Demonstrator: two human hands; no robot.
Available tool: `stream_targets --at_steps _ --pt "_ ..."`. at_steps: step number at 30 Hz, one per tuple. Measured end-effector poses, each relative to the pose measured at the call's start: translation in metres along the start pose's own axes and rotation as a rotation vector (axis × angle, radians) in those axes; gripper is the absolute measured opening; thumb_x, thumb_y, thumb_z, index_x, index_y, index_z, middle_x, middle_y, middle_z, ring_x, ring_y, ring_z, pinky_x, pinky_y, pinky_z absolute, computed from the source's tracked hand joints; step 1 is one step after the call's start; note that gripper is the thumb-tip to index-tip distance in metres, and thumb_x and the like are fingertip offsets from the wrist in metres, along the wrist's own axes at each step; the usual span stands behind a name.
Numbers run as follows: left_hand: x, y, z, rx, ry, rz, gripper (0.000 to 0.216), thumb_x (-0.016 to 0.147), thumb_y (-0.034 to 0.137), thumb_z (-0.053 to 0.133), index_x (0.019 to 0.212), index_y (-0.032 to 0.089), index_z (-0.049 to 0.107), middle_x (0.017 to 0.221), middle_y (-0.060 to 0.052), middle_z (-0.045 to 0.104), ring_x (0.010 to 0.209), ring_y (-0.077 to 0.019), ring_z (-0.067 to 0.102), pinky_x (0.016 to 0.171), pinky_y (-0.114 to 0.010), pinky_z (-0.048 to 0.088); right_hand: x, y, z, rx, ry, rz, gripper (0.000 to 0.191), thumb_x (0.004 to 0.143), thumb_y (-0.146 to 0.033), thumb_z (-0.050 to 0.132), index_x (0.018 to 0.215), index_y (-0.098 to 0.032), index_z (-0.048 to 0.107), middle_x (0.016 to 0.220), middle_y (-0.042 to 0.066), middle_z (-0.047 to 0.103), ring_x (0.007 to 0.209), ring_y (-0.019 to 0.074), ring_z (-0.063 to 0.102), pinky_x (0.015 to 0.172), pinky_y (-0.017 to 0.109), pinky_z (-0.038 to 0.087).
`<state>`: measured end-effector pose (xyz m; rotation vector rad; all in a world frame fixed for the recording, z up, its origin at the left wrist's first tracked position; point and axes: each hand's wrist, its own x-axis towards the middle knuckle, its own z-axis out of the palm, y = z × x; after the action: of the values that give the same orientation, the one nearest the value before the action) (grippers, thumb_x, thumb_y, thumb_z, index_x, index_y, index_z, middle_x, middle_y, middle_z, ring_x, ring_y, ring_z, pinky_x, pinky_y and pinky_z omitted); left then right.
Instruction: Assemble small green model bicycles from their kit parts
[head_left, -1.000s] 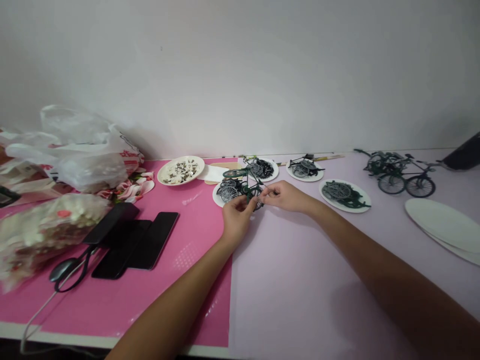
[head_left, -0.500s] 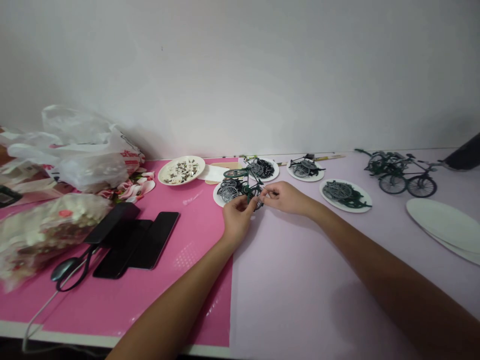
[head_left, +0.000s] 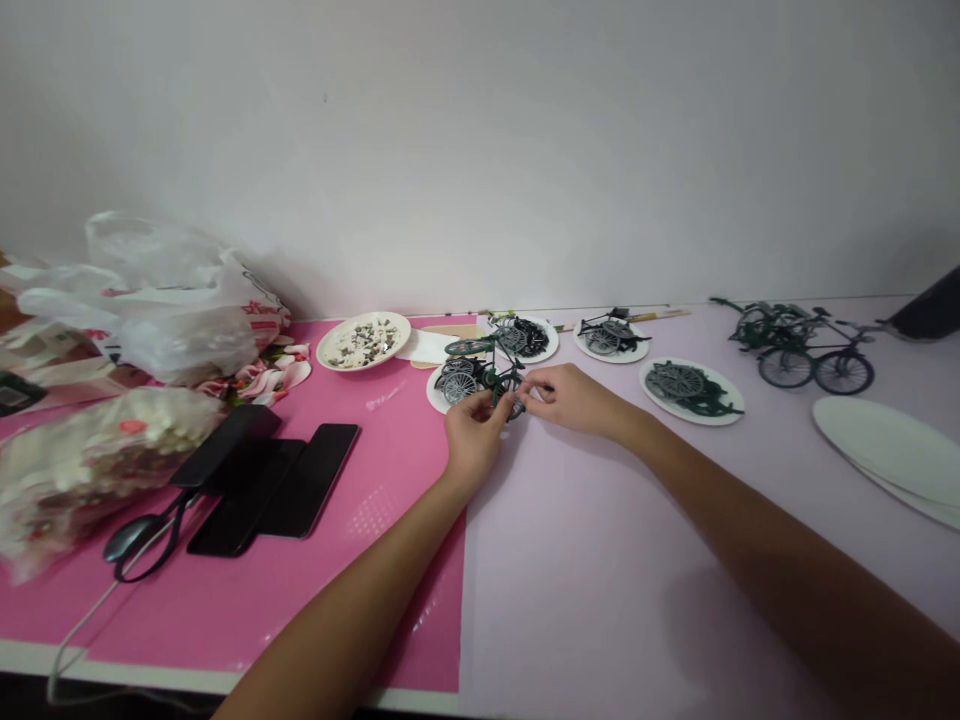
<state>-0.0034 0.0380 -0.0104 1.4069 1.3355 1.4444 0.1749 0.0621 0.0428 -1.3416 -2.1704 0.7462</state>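
A dark green model bicycle [head_left: 491,379] is tilted between my hands, with one wheel up at the left and another by my fingertips. My left hand [head_left: 475,430] pinches it from below with thumb and fingers. My right hand [head_left: 566,395] is closed in a pinch at the wheel by the left thumb; whether a small part lies between its fingertips is hidden. Just behind the left hand sits a white plate of grey wheels [head_left: 459,385]. Farther back, another plate [head_left: 553,345] bears wheels and black parts.
More parts plates [head_left: 643,352] [head_left: 739,412] lie to the right, near finished-looking model bicycles [head_left: 841,372] and stacked white plates [head_left: 892,440]. Leftward are a bowl of small bits [head_left: 330,350], phones [head_left: 319,485], a cabled black device [head_left: 229,445] and plastic bags [head_left: 180,300].
Almost nothing differs. The bicycle has tipped very slightly in my fingers, and both hands keep their place and pinch.
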Motion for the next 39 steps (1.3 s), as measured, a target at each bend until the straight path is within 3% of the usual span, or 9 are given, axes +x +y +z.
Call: stream_targets --at_steps 7,21,39 --pt "0.0 0.0 0.001 -0.021 -0.007 -0.004 0.059 0.079 0.058 0.076 0.057 0.02 0.037 0.058 0.005 0.029 0.058 -0.0103 0.029 0.053 -0.025 0.021 -0.002 -0.003 0.002 -0.065 -0.001 -0.006 0.013 0.089 -0.031 0.059 0.082 -0.021 0.064 0.065 -0.002 0.049 0.059 0.0136 0.037 0.061 0.031 0.025" --pt "0.0 0.0 0.001 -0.063 -0.029 0.02 0.059 0.081 0.053 0.077 0.058 0.021 0.032 0.061 0.005 0.026 0.058 -0.01 0.025 0.051 -0.025 0.02 -0.004 -0.01 0.006 -0.495 0.049 -0.053 0.016 0.093 -0.029 0.056 0.082 -0.021 0.064 0.065 0.004 0.059 0.057 0.0165 0.037 0.061 0.033 0.021" --pt "-0.001 0.001 0.002 -0.077 -0.041 0.027 0.055 0.078 0.05 0.075 0.058 0.021 0.033 0.06 0.005 0.027 0.059 -0.0095 0.026 0.052 -0.024 0.02 -0.005 -0.012 0.007 -0.52 -0.008 -0.028 0.022 0.093 -0.031 0.054 0.079 -0.021 0.068 0.07 0.005 0.067 0.062 0.0185 0.051 0.06 0.031 0.025"
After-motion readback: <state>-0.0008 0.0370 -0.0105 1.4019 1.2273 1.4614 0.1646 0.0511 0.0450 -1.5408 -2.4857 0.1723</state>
